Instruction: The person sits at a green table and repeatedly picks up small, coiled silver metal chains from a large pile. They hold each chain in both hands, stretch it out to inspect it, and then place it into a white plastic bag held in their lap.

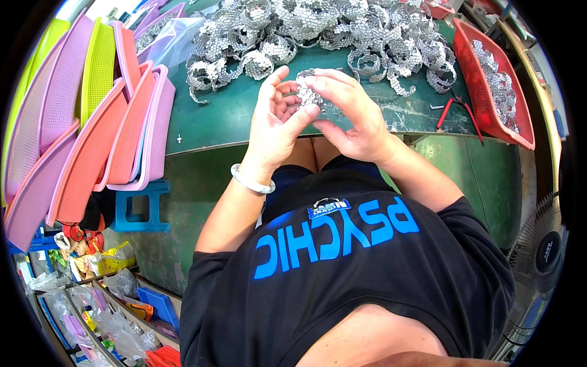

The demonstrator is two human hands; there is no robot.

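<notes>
Between my two hands is a short, curled silver strip of small linked metal pieces (308, 93), held up over the near edge of the green table (214, 125). My left hand (276, 125) has its thumb against the strip's lower part, its other fingers curled up behind. From the other side, my right hand (361, 119) pinches the strip near its top with bent fingers. Part of the strip is hidden by the fingers. Just beyond them lies a large heap of similar coiled silver strips (275, 52).
Red-handled pliers (441, 114) lie to the right, beside a red basket (489, 85) holding more strips. Stacked pink, purple and green baskets (92, 147) lean at the left, above a blue stool (147, 208). A black fan (544, 251) stands at lower right.
</notes>
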